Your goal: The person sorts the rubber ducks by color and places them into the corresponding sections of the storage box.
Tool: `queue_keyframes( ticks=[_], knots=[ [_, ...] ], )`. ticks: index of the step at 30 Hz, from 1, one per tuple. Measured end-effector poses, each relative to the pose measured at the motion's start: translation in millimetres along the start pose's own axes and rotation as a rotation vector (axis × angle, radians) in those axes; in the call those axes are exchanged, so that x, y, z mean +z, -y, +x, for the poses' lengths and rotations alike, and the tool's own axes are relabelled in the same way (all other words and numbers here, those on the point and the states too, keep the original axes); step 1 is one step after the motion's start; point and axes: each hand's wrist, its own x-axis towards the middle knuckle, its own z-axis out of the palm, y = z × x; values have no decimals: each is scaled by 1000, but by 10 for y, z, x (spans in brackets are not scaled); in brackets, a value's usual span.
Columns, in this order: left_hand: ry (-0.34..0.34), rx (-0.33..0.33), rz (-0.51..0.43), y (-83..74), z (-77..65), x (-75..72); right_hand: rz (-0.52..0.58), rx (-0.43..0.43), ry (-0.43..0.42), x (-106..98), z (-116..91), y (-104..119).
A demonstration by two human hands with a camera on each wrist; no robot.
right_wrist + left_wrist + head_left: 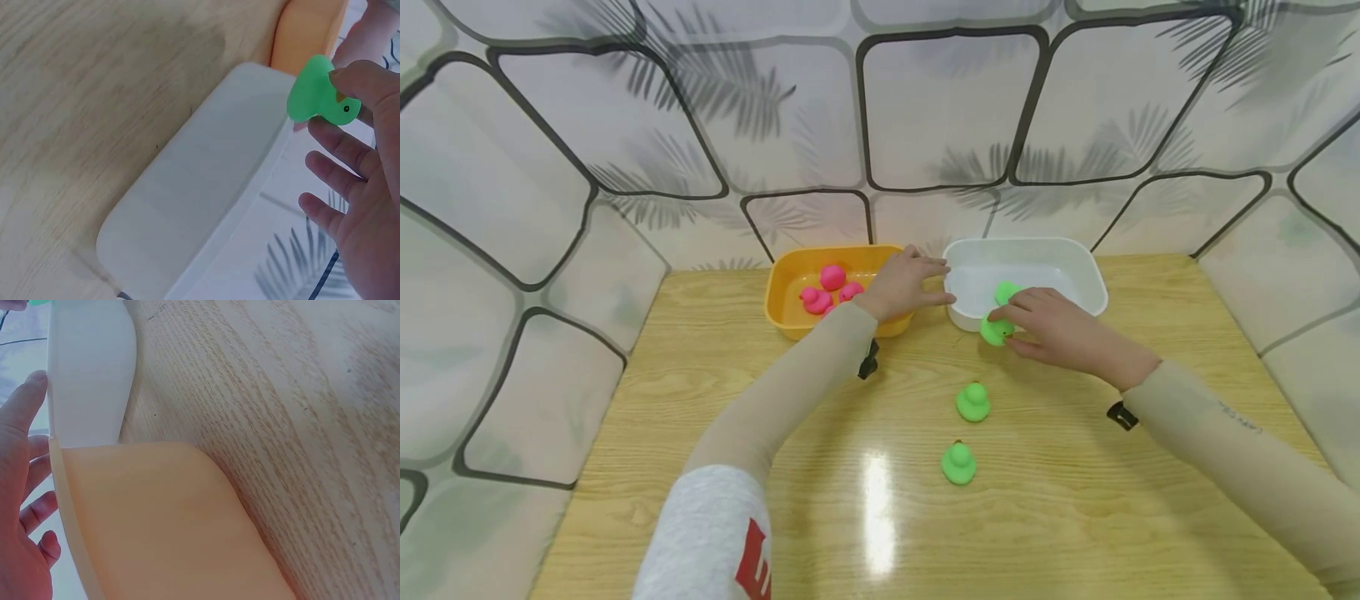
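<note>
My right hand pinches a green rubber duck between thumb and fingers, at the front rim of the white basin. Inside that basin sits another green duck, partly covered by the hand. My left hand reaches over the right end of the orange basin. Its fingers are spread, with the tips at the left rim of the white basin. Several pink ducks lie in the orange basin, some of them behind the left wrist.
Two more green ducks stand on the wooden table, one nearer the white basin and one closer to me. Both basins stand side by side at the back edge, against a patterned curtain.
</note>
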Motion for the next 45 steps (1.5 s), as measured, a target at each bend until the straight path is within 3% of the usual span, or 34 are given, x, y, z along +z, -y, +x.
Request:
queue_keyframes(
  ticks=[17,31,45],
  knots=[
    [-4,-2,1,-25,-19,-21,-24,74,-61,-259,-98,-401],
    [-6,0,-4,-15,-12,-14,-19,333,89,-340,-199,-719],
    [5,-13,-19,-7,7,-1,-28,443,195,-342,-165,-989]
  ],
)
